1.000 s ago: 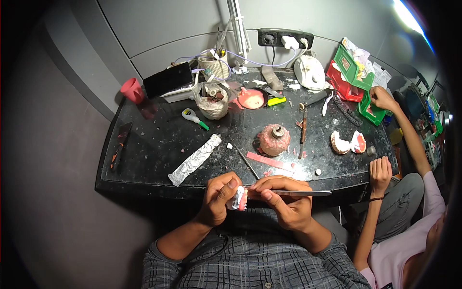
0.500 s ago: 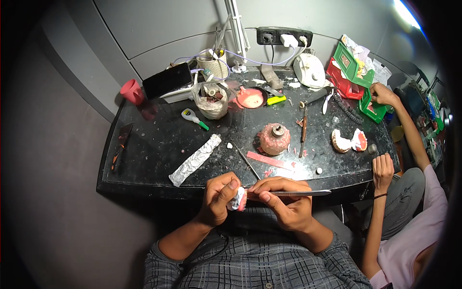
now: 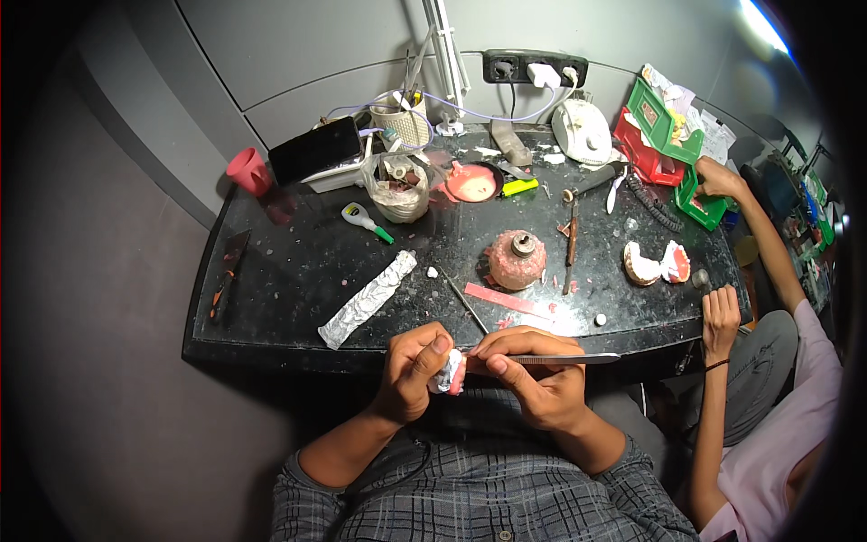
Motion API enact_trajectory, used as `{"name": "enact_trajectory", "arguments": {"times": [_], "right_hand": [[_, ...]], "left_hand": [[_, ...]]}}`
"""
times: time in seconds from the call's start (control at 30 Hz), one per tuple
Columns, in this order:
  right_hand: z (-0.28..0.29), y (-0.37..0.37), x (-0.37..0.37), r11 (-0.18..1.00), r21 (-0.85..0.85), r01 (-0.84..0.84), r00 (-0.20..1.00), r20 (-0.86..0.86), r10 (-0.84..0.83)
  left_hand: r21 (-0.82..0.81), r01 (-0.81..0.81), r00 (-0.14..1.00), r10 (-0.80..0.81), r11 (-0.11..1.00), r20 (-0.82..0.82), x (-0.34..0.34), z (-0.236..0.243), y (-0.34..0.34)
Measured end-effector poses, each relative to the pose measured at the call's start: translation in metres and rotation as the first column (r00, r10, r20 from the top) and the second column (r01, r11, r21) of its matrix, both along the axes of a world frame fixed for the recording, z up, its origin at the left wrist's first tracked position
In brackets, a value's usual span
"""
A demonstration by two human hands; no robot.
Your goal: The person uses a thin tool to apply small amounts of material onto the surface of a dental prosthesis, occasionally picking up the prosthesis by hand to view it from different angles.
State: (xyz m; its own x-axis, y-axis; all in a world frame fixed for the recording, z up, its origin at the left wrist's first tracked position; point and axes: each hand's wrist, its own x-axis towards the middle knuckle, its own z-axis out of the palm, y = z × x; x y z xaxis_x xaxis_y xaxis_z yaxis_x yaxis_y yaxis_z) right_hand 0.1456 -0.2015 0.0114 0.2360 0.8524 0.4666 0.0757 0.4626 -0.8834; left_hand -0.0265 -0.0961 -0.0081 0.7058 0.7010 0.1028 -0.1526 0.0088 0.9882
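Head view: over the past second very little is changing; the left hand (image 3: 414,372) is keeping its narrow pinch on one pink-and-white dental piece (image 3: 449,374), and the right hand (image 3: 542,384) is keeping its closed grip on one scalpel-like metal handle (image 3: 578,359), so the close work appears to be continuing at one spot. Whether the tool's tip is touching, cannot tell; fingers are hiding it. Taking the wax-coated burner (image 3: 517,260) as landmark (one), the piece is sitting on its near side, slightly left. Counting around it: one pink wax strip (image 3: 508,300) is lying just nearer; one foil-wrapped roll (image 3: 368,300) and one thin metal instrument (image 3: 465,303) are lying left; one brown-handled wax knife (image 3: 571,244) is lying just right; two dental casts (image 3: 642,267) are resting farther right; one co-worker (image 3: 777,425) is sitting beyond them.
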Motion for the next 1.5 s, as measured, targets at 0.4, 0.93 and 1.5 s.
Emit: {"name": "enact_trajectory", "arguments": {"times": [0.4, 0.93, 1.5], "right_hand": [[-0.0012, 0.0015, 0.0030, 1.000, 0.014, -0.026, 0.999, 0.043, 0.026], [-0.0028, 0.0011, 0.0015, 1.000, 0.008, -0.016, 1.000, 0.008, 0.016], [-0.0032, 0.0024, 0.0063, 0.998, 0.003, -0.057, 0.998, 0.039, 0.057]], "left_hand": [[-0.020, 0.010, 0.999, -0.010, 1.000, 0.031, -0.0007, -0.0009, 0.0011], [-0.066, 0.045, 0.996, -0.040, 0.997, 0.080, -0.0021, 0.0001, 0.0013], [-0.066, 0.027, 0.997, -0.022, 0.997, 0.071, -0.0036, -0.0050, 0.0031]]}}
